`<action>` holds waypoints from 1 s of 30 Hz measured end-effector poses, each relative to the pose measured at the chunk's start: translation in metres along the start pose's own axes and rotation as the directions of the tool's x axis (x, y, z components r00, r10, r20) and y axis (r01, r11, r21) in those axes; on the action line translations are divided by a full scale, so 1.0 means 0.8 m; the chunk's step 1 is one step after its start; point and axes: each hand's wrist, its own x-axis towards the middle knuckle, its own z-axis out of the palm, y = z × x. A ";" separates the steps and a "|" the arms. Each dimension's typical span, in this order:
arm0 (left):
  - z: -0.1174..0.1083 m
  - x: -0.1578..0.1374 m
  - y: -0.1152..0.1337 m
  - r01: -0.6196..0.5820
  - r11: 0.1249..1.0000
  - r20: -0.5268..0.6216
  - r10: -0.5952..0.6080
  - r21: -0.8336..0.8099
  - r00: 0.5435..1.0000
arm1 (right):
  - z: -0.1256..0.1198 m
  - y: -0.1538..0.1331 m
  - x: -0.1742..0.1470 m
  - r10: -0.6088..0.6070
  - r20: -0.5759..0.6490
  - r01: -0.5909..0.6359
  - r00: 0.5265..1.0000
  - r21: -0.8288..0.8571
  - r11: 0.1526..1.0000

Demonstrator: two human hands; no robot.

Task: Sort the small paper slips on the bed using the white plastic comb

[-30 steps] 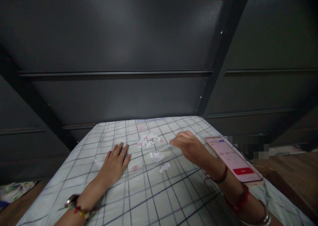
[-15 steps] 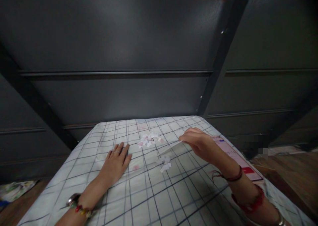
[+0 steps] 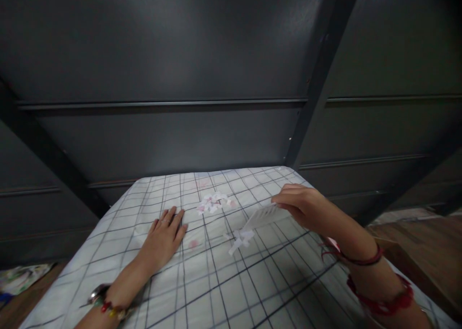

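My left hand lies flat on the checked cloth, fingers spread, holding nothing. My right hand pinches one end of a thin, pale, slotted piece that looks like a white comb. It is held tilted, its far end low over a small cluster of white paper scraps. Whether any scraps cling to it is hard to tell. A second heap of paper scraps, some with pinkish marks, sits farther back between my hands.
Dark grey metal panels rise behind the cloth-covered surface. A phone is mostly hidden under my right forearm. A brown box edge shows at right, and a printed bag lies on the floor at left.
My right hand has moved right and the comb has turned from edge-on to show its slotted face. My right forearm now covers most of the phone. My left hand stays on the cloth.
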 end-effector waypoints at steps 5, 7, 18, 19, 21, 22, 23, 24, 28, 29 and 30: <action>-0.004 0.000 0.003 -0.005 1.000 0.020 0.005 -0.001 1.000 | -0.002 -0.013 0.007 0.017 0.010 -0.017 1.000 0.041 0.999; -0.006 0.000 0.004 -0.006 1.000 0.016 0.006 0.001 1.000 | -0.001 -0.016 0.009 0.029 0.028 -0.030 0.999 0.043 0.999; 0.000 0.001 0.000 -0.010 0.999 0.004 0.010 0.032 1.000 | 0.000 0.001 0.000 0.006 0.007 -0.006 1.000 0.027 1.000; 0.000 0.001 0.000 -0.008 1.000 -0.001 0.008 0.029 1.000 | 0.000 -0.001 0.001 0.006 0.010 -0.006 1.000 0.034 0.999; -0.001 0.001 0.001 -0.005 1.000 0.005 0.005 0.023 1.000 | -0.001 -0.009 0.004 0.011 0.020 -0.012 1.000 0.043 0.999; -0.001 0.001 0.001 -0.002 1.000 0.011 0.002 0.019 1.000 | -0.001 -0.013 0.006 0.018 0.026 -0.020 0.999 0.043 0.999; -0.002 0.001 0.002 0.000 1.000 0.014 0.000 0.015 1.000 | 0.000 -0.018 0.009 0.027 0.031 -0.028 0.999 0.036 0.999; -0.003 0.000 0.002 0.000 1.000 0.013 0.000 0.011 1.000 | 0.001 -0.023 0.011 0.036 0.032 -0.036 0.999 0.025 0.999; -0.004 0.000 0.002 -0.006 1.000 0.007 0.006 0.006 1.000 | 0.006 -0.039 0.018 0.035 0.031 -0.034 0.999 -0.045 0.998; -0.003 0.000 0.002 -0.005 1.000 0.009 0.005 0.006 1.000 | 0.007 -0.041 0.018 0.026 0.027 -0.025 0.999 -0.061 0.998; -0.003 0.000 0.002 -0.006 1.000 0.009 0.005 0.005 1.000 | 0.008 -0.043 0.019 0.018 0.021 -0.016 1.000 -0.074 0.997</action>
